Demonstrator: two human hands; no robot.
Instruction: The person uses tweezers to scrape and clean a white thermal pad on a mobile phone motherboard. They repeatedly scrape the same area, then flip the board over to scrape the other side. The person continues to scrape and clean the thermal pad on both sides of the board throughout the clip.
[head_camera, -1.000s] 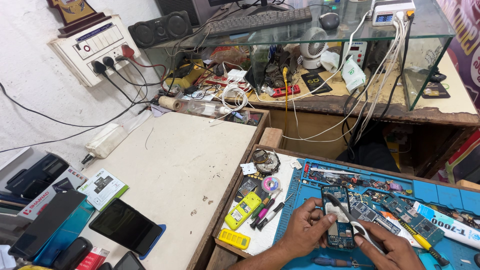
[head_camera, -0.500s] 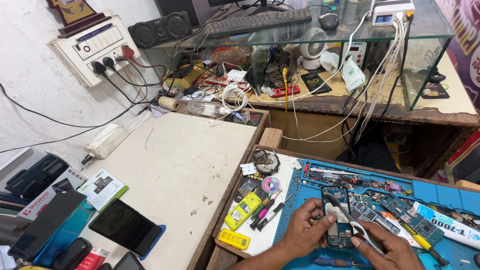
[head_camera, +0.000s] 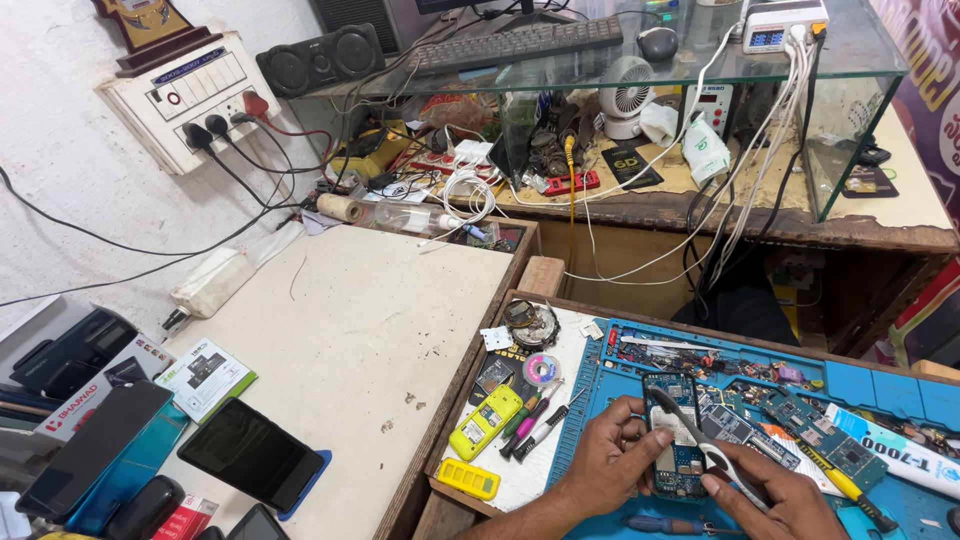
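Head view, only one. Both hands low at the near edge of the blue mat (head_camera: 860, 385), wrists cut off by the frame bottom. Left hand (head_camera: 610, 462) grips the left side of an opened phone board (head_camera: 677, 440), thumb on its face, fingers curled under and hidden. The board lies on the mat, upright in the picture, near the mat's near-left corner. Right hand (head_camera: 790, 500) is pinched around tweezers (head_camera: 705, 445); their tips reach up over the board, exact contact point hard to make out. Lower part of the right hand is cut off.

Right of the board: loose circuit boards (head_camera: 790, 425) and a yellow-handled screwdriver (head_camera: 845, 488), partly under the hand. A white tube (head_camera: 895, 455) runs off the right edge. A blue screwdriver (head_camera: 655, 523) lies just below the left hand.

Left of the mat, on a white tray: a yellow phone (head_camera: 485, 422), pens (head_camera: 535, 420), a solder reel (head_camera: 541, 369).

The pale table (head_camera: 350, 330) on the left carries a dark tablet (head_camera: 252, 466) at its near edge and phones (head_camera: 90, 460) at the near-left corner, partly cut off. At the far end, a glass shelf (head_camera: 850, 60) with a keyboard (head_camera: 520, 42); the clutter beneath it is tangled in cables and unclear.
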